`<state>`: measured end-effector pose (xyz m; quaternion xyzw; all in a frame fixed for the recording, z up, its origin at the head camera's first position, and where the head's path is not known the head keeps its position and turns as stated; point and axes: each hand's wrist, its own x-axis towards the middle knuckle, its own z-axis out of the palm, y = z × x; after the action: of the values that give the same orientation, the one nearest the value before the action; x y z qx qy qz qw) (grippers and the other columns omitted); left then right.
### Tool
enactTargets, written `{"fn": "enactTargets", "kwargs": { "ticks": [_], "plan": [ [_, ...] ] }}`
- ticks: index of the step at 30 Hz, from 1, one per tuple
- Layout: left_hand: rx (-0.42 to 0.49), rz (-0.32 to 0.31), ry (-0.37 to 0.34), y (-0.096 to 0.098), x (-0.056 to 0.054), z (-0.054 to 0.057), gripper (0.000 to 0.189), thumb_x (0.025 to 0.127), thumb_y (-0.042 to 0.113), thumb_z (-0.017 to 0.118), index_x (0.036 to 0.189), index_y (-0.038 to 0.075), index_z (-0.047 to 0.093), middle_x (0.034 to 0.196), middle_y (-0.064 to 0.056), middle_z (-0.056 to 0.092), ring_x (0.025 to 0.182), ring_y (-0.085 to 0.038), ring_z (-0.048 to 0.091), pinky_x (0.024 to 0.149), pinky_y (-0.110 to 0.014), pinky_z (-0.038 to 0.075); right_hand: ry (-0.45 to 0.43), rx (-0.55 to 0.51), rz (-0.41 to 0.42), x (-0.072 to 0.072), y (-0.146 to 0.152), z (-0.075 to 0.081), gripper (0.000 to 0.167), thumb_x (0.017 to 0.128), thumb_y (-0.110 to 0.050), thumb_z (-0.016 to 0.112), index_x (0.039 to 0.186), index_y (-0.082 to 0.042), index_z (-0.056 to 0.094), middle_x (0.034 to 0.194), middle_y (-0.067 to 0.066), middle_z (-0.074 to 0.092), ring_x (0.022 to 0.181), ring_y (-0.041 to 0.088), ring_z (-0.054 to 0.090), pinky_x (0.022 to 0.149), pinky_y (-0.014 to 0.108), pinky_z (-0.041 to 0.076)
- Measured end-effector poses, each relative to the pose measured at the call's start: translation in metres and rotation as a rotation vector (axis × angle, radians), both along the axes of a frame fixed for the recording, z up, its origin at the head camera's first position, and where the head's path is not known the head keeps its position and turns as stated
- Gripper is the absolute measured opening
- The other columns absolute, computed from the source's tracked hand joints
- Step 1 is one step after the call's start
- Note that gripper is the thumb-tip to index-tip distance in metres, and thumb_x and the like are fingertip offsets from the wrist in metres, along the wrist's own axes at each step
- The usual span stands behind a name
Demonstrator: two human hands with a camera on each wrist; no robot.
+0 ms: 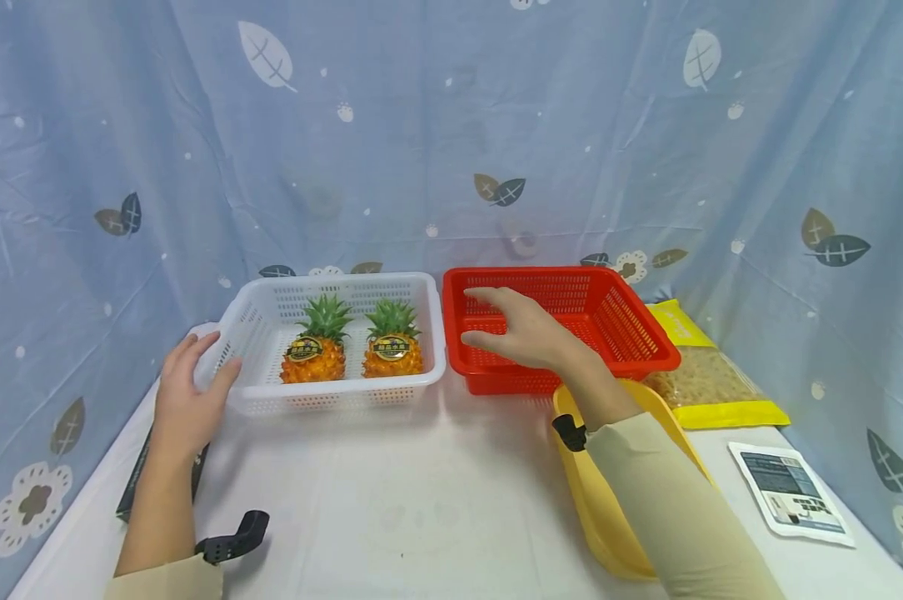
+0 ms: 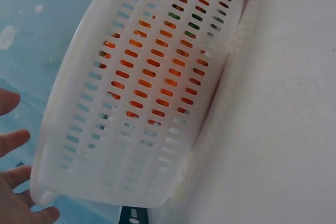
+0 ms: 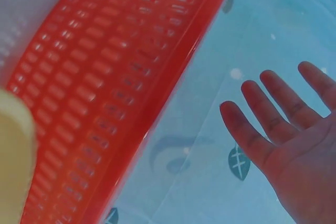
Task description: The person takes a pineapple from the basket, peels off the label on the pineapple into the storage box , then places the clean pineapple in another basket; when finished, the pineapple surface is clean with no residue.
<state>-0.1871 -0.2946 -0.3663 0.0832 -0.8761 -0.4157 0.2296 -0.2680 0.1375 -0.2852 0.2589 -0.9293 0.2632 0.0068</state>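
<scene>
Two small pineapples, one on the left [image 1: 314, 350] and one on the right [image 1: 393, 346], lie in a white plastic basket [image 1: 346, 392], each with a dark label and green leaves. My left hand [image 1: 189, 396] is by the basket's left end, fingers spread and holding nothing. In the left wrist view its fingertips [image 2: 16, 174] show beside the basket's corner; whether they touch it I cannot tell. Above a red basket [image 1: 564, 379] on the right hovers my right hand [image 1: 522, 329], its fingers extended and nothing in them.
A yellow container [image 1: 609, 517] stands under my right forearm. Behind it lies a yellow-edged bag [image 1: 710, 379] of pale contents, with a white packet [image 1: 792, 492] nearer. A dark box [image 1: 132, 492] is partly hidden by my left forearm. A patterned blue curtain [image 1: 421, 150] surrounds the white table.
</scene>
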Motion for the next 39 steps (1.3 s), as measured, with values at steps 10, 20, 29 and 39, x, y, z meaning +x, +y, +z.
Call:
{"fn": "enactTargets", "kwargs": {
  "ticks": [10,20,29,39],
  "plan": [
    [0.118,0.023,-0.027,-0.007,0.000,-0.007,0.063,0.105,0.030,0.053,0.161,0.009,0.034,0.172,-0.018,0.012,0.158,-0.045,0.013,0.122,-0.071,0.019,-0.052,-0.050,0.022,-0.005,-0.022,0.000,0.076,0.089,-0.043,0.076,0.156,-0.023,0.045,0.152,0.003,0.052,0.138,0.027,0.051,0.107,0.056,0.051],
    [0.325,0.053,-0.137,-0.009,-0.003,-0.013,0.066,0.107,0.039,0.049,0.166,0.025,0.023,0.172,-0.010,0.019,0.153,-0.038,0.033,0.117,-0.058,0.039,-0.164,-0.050,0.059,-0.015,-0.046,0.004,0.074,0.087,-0.038,0.079,0.153,-0.028,0.048,0.148,0.007,0.057,0.133,0.028,0.054,0.103,0.052,0.055],
    [0.563,0.141,-0.166,-0.008,-0.006,-0.014,0.063,0.107,0.034,0.052,0.164,0.030,0.027,0.173,0.005,0.020,0.156,-0.028,0.030,0.121,-0.043,0.038,-0.299,-0.026,0.116,-0.030,-0.070,0.007,0.073,0.085,-0.038,0.080,0.151,-0.030,0.051,0.145,0.004,0.057,0.129,0.024,0.055,0.098,0.044,0.058],
    [0.663,0.141,-0.171,-0.006,-0.010,-0.015,0.060,0.107,0.035,0.053,0.163,0.032,0.031,0.172,0.006,0.024,0.154,-0.023,0.033,0.124,-0.047,0.034,-0.428,0.003,0.105,-0.046,-0.079,0.010,0.070,0.086,-0.037,0.080,0.150,-0.034,0.051,0.148,0.004,0.056,0.133,0.022,0.052,0.108,0.050,0.051]
  ]
}}
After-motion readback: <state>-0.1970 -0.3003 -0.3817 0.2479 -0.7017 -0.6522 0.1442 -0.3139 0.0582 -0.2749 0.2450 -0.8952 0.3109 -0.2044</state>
